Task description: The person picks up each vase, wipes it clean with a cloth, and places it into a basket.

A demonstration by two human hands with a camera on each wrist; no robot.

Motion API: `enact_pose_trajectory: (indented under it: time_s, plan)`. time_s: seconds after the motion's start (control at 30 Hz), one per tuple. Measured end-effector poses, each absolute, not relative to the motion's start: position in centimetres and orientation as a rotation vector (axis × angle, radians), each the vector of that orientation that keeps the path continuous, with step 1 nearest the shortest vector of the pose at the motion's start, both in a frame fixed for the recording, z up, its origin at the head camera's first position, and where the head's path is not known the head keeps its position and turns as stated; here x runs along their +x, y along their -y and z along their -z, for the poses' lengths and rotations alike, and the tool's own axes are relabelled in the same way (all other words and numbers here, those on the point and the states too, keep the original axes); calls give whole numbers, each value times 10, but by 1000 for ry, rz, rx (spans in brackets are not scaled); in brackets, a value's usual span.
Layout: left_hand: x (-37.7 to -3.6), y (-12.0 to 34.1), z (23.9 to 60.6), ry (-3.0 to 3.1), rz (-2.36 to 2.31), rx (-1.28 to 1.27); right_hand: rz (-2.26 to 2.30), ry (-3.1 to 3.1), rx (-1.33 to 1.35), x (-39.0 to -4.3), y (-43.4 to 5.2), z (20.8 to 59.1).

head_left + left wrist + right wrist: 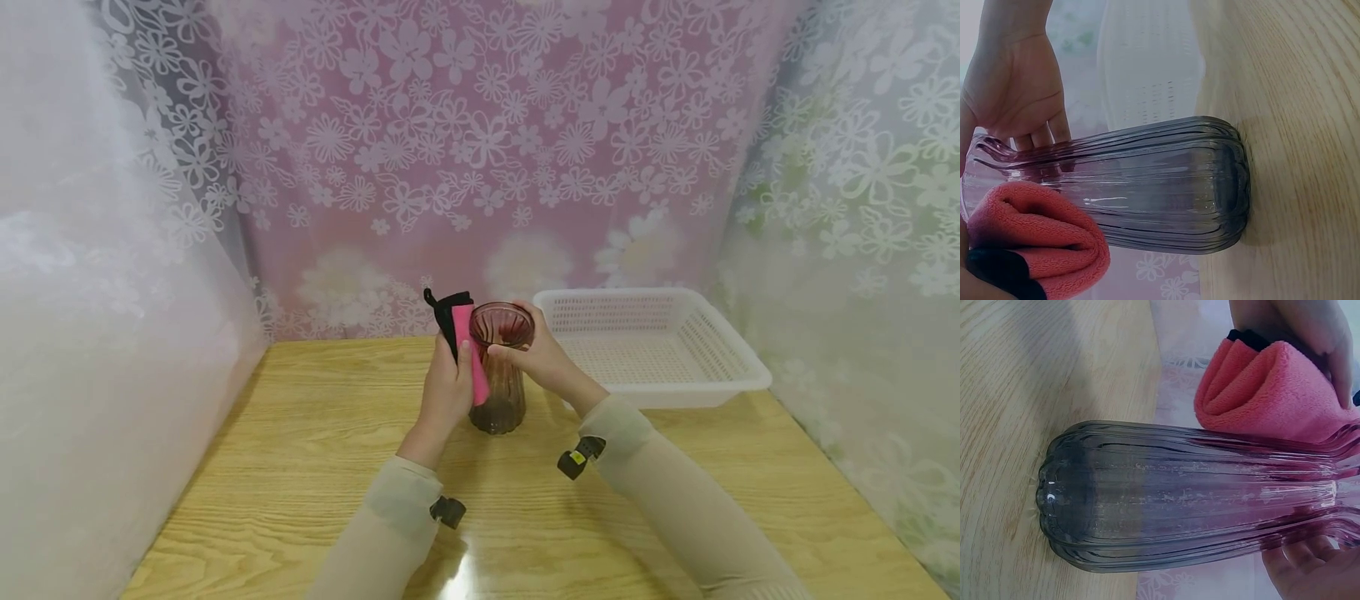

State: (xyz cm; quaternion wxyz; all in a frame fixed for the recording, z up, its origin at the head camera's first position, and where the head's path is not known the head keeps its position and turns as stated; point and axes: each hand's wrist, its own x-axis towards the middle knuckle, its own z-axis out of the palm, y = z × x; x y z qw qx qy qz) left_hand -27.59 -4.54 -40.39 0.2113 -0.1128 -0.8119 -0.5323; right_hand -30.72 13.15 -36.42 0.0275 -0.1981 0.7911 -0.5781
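Observation:
A ribbed glass vase (pixel 501 404), pinkish at the top and smoky grey below, stands upright on the wooden table. Around its neck, just under the flared rim, my right hand (pixel 551 358) holds it, with thumb in front and fingers behind. My left hand (pixel 446 387) grips a folded pink cloth (pixel 462 321) with a black side and a black loop. The cloth lies along the vase's left side, near its upper part. Both wrist views show the cloth's thick folds and the clear vase body (pixel 1179 500); whitish marks show on the glass.
Behind and right of the vase sits a white plastic basket (pixel 675 388) with perforated walls. Flower-patterned curtains (pixel 487 167) enclose the wooden table (pixel 315 467) at the back and both sides. A small black device (pixel 448 512) is strapped at each wrist.

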Motion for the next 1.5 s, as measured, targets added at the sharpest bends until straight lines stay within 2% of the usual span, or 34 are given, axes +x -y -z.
enact_pose_trajectory:
  time_s: [0.1,0.27,1.5]
  plan:
    - [-276,45,405,2278,1470,-308,1799,-2446,-621,-319,-134,378]
    - [-275,45,408,2305,1459,-308,1816,-2445,-648,-319,-134,380]
    - [-280,43,430,2451,1356,-231,1803,-2461,-659,-317,-134,378]
